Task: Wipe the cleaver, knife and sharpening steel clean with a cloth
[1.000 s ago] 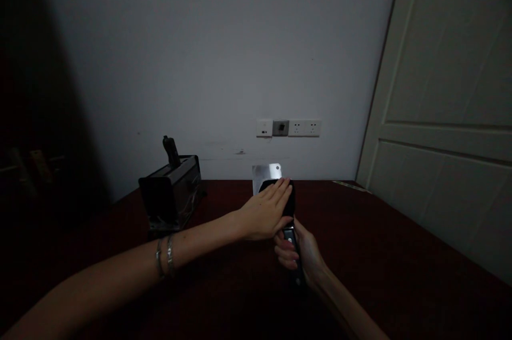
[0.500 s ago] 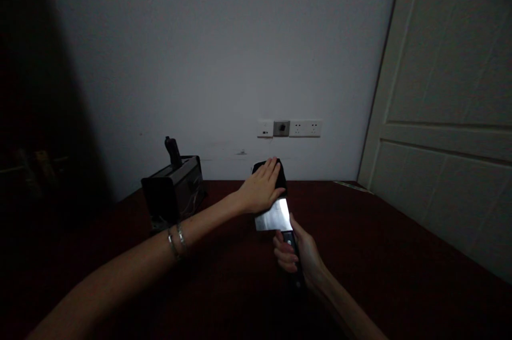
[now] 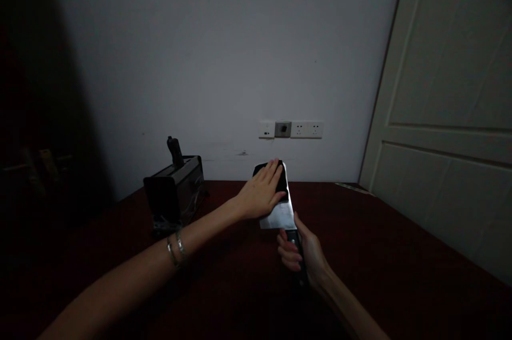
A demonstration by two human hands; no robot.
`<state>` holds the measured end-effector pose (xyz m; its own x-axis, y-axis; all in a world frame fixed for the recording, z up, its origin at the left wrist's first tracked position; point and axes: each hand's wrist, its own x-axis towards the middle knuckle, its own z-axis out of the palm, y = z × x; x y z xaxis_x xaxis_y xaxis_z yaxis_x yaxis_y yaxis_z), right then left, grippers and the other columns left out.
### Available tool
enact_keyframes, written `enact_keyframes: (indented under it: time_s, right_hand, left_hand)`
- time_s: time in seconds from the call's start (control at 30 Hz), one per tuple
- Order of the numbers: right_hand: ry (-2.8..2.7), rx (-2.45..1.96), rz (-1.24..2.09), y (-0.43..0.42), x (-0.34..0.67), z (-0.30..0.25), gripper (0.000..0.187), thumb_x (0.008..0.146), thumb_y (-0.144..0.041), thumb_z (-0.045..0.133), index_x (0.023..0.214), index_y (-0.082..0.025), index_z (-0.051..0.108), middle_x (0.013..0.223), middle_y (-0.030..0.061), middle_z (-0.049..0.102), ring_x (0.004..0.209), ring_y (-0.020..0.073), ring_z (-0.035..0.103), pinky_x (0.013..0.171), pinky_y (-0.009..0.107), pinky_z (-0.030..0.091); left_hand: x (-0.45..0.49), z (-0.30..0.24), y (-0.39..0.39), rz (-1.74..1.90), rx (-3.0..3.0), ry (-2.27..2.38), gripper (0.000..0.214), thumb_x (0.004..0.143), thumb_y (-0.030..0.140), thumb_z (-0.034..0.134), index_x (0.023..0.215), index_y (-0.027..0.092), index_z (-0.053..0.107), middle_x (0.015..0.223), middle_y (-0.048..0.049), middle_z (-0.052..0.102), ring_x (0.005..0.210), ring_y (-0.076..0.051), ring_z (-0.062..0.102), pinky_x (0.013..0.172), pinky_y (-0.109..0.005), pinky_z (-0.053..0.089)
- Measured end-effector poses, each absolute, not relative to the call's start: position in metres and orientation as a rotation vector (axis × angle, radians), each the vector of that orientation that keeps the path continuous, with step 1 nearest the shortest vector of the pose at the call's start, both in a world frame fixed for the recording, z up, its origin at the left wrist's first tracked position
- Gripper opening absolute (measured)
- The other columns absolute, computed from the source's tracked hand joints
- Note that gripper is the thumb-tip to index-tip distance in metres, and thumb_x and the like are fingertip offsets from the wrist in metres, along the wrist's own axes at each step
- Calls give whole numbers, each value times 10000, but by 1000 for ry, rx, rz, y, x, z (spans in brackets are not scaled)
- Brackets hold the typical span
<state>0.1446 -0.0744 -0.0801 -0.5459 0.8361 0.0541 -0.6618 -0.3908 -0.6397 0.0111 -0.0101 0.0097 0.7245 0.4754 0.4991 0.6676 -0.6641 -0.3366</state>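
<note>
A cleaver point(image 3: 279, 216) with a wide bright blade and a black riveted handle is held up with its blade pointing away from me. Wrapped round the handle is my right hand point(image 3: 306, 255), with the thumb up near the base of the blade. My left hand point(image 3: 260, 191) lies flat over a black cloth point(image 3: 283, 183) on the upper blade, its fingers stretched out and the thumb a little apart. Part of the cloth and blade is hidden under that hand.
A dark knife block point(image 3: 176, 191) with a black handle point(image 3: 175, 152) sticking out of its top stands at left on the dark red table point(image 3: 360, 239). Wall sockets point(image 3: 291, 129) are behind the cleaver. A pale panelled door point(image 3: 444, 169) is on the right. The light is dim.
The cloth under my left hand has shifted slightly left across the blade, baring a bright strip along its right edge. Cleaver and right hand sit slightly further right.
</note>
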Motion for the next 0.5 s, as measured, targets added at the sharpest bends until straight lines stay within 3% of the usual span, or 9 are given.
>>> enact_keyframes:
  time_s: [0.17,0.5]
  right_hand:
    - [-761,-300,2010,-74,149,-79,578,838,-590,320,566,-125,529,404,-70,310,294,13,144,254,137,172]
    - [-717,-282,2125,-74,143,-83,557,825,-586,366,555,-128,531,389,-75,303,289,18,153,248,139,183]
  left_hand:
    - [14,-5,-40,-427,-2484,-705,660,891,436,305,1388,63,83,1474,-151,-11,1347,-241,-46,1093,-373,133]
    - [-2,24,19,-538,-2421,-924,622,917,421,217,1370,10,105,1457,-205,67,1349,-235,-13,1089,-382,127]
